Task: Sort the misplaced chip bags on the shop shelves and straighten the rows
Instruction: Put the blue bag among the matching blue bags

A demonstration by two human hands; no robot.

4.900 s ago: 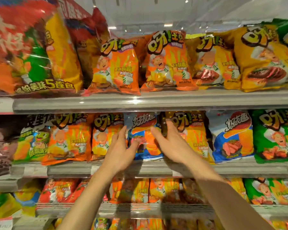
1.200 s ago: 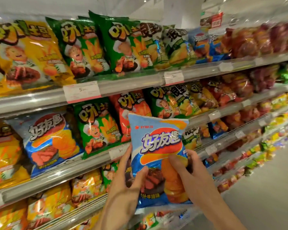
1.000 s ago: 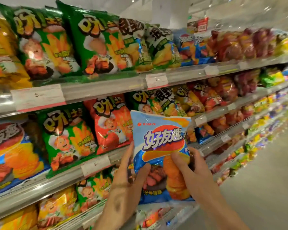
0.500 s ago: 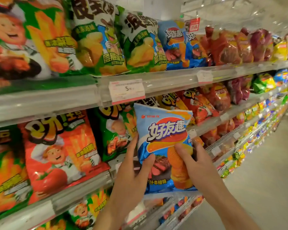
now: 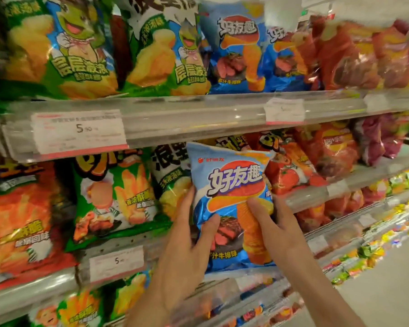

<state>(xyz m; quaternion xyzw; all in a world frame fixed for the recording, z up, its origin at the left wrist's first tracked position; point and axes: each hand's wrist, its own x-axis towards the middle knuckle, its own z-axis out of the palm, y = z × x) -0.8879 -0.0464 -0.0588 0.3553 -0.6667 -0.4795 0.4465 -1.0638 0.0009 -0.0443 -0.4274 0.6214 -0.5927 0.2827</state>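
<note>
While moving further right along the aisle, carries the blue chip bag (image 5: 232, 185) upright in front of the middle row, clear of every shelf and just under the upper shelf rail (image 5: 198, 114). Grips it from both sides: left hand (image 5: 187, 246) clamped on the lower left edge with the thumb across the front, right hand (image 5: 276, 230) pinching the lower right with the thumb on the printed chip stack. Keeps the same two-handed hold as half a second back, with no slip of the bag between the palms.

Differs in the backdrop. Earlier stood off to the right of the bag; now shows the matching blue bags (image 5: 236, 50) on the upper shelf almost straight above it, larger and closer. Leaves the green bags (image 5: 113, 197) and the big price tag (image 5: 78, 131) off to the left, and the red-orange bags (image 5: 291, 171) just behind the carried bag's right corner.

Means, by the look of it, that the stray bag taken from the orange row is nearly at its own kind. Probably calls next for a lift over the rail and a slot in front of that blue pair. Cannot tell whether room exists there, since motion blur smears the upper row.
</note>
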